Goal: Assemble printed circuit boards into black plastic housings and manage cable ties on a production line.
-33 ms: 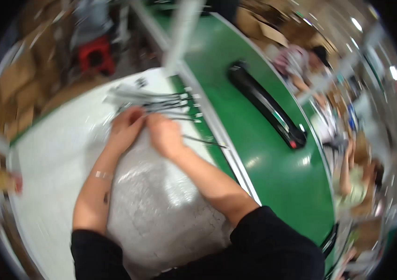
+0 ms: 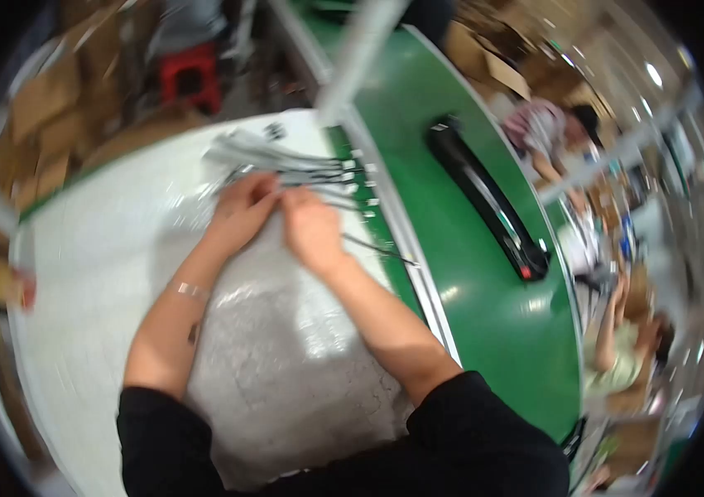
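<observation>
My left hand (image 2: 244,211) and my right hand (image 2: 310,228) meet at the fingertips over the white-covered table (image 2: 103,273). Both have their fingers closed in a pinch; what lies between them is hidden and blurred. Just beyond the fingers lies a bundle of grey cables (image 2: 277,157), with small white connectors (image 2: 350,166) at its right end. A thin dark cable (image 2: 381,249) comes out from behind my right hand and runs right to the table's edge; whether that hand holds it is not visible.
Right of the table a green conveyor belt (image 2: 418,215) carries a long black handle-shaped housing (image 2: 488,195) with a red spot. A white post (image 2: 364,58) rises at the far edge. Co-workers (image 2: 617,348) sit beyond the belt. Cardboard boxes (image 2: 45,99) and a red stool (image 2: 190,79) stand far left.
The whole view has shifted, so table, belt and housing appear farther right. My hands keep the same pinched pose beside the cables.
</observation>
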Motion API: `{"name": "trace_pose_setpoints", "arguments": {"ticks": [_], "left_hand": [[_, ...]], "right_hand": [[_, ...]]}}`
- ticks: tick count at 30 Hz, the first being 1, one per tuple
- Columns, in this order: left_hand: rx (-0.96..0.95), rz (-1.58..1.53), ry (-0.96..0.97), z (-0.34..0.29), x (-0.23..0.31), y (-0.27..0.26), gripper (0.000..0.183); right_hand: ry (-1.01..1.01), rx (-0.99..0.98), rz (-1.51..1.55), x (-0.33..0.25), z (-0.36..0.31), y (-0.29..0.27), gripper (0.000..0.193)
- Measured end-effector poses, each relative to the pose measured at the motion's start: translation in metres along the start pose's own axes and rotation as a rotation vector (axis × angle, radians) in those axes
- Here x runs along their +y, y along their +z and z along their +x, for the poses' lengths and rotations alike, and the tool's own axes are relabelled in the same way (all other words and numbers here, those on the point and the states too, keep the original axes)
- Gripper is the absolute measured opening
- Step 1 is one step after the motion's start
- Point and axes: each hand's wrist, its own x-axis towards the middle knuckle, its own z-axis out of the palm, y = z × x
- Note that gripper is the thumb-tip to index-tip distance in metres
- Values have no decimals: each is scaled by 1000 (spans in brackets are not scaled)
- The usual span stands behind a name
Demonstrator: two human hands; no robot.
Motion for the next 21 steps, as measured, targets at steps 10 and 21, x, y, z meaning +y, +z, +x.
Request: {"name": "trace_pose_setpoints", "arguments": {"ticks": [10,21], "left_hand": [[370,448,183,-4,-58,-63,50],[177,665,573,15,-97,-18,75]], "right_hand": [[22,-36,-63,-44,8,9,19],[101,209,46,-2,-23,71,41]]}}
